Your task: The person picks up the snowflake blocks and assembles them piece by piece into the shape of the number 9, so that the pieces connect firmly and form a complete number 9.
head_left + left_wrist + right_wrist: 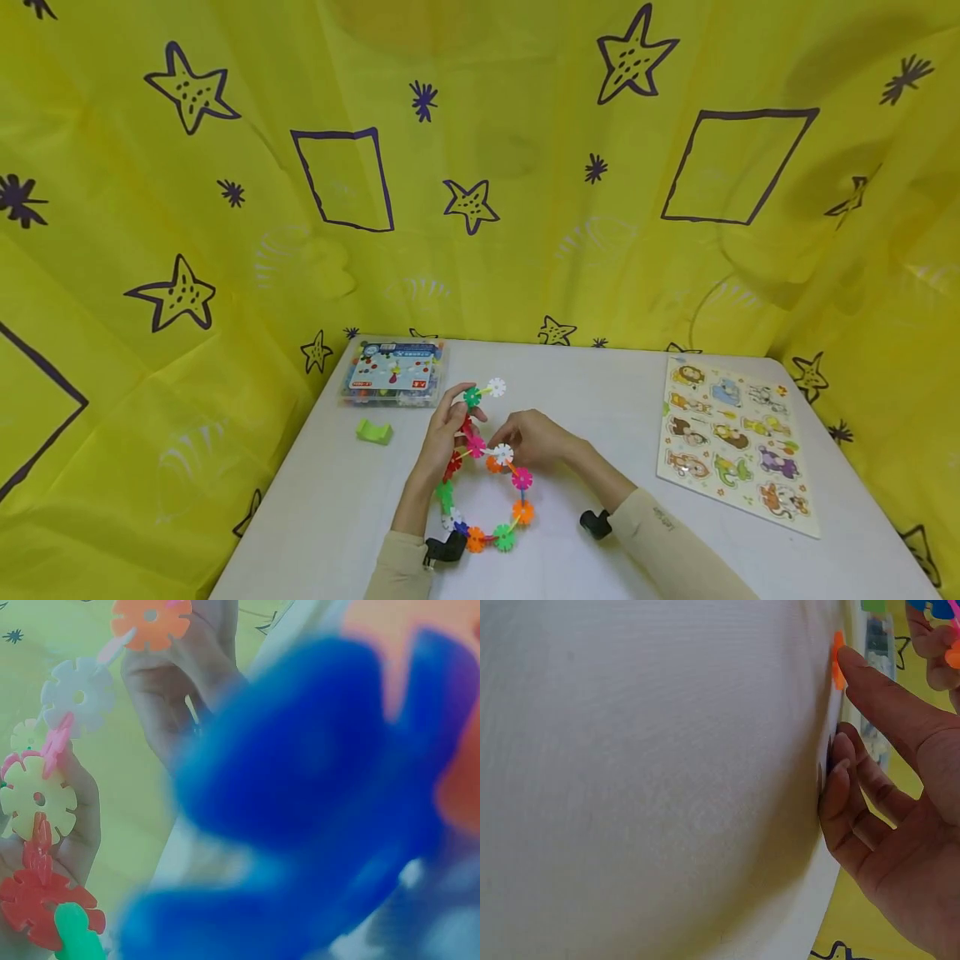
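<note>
My left hand (437, 440) grips a chain of interlocking snowflake discs (504, 537) near its upper part; in the left wrist view its fingers show behind a yellow disc (39, 799). Below the hand the chain bends into a ring over the table, while a green disc and a white disc (497, 387) stick out above. To the ring's right, my right hand (538, 437) is lowered with bent fingers. Its thumb tip lies against an orange disc (838, 660), seen edge-on at the tabletop; whether another finger pinches it I cannot tell. A blue piece (300, 750) blurs the left wrist view.
A clear plastic box (393, 372) with a printed label stands at the back left of the white table (585, 375). Near it lies a small light green holder (374, 431). An animal picture board (731, 437) occupies the right side. Yellow curtain (495, 267) hangs behind.
</note>
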Available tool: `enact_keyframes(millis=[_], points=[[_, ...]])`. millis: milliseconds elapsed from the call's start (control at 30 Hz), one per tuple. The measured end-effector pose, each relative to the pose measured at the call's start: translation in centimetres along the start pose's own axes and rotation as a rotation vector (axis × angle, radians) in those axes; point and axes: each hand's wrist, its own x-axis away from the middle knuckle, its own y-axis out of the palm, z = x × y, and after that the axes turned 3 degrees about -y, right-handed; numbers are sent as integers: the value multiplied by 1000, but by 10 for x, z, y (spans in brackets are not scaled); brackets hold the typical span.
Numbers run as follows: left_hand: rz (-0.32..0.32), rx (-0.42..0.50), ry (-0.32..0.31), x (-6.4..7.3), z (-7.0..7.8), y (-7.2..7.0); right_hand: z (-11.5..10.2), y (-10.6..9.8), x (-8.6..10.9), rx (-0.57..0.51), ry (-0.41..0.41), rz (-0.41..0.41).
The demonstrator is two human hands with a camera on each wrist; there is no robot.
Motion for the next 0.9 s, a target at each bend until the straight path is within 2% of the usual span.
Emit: enact_keyframes(millis=[100, 200, 500, 600, 733, 833, 900], points=[[3, 2, -7, 0, 0, 0, -2, 5, -2, 72, -17, -17], [5, 0, -13, 0, 0, 0, -5, 7, -2, 60, -22, 2], [-20, -18, 21, 1, -1, 0, -4, 2, 2, -133, 77, 62], [-25, -10, 29, 1, -1, 0, -4, -3, 4, -175, 106, 176], [-27, -5, 25, 0, -1, 0, -10, -12, 6, -262, 134, 436], [-16, -8, 15, 0, 0, 1, -16, -17, 6, -322, 105, 602], [-8, -12, 6, -1, 1, 2, -19, -19, 6, -338, 67, 674]])
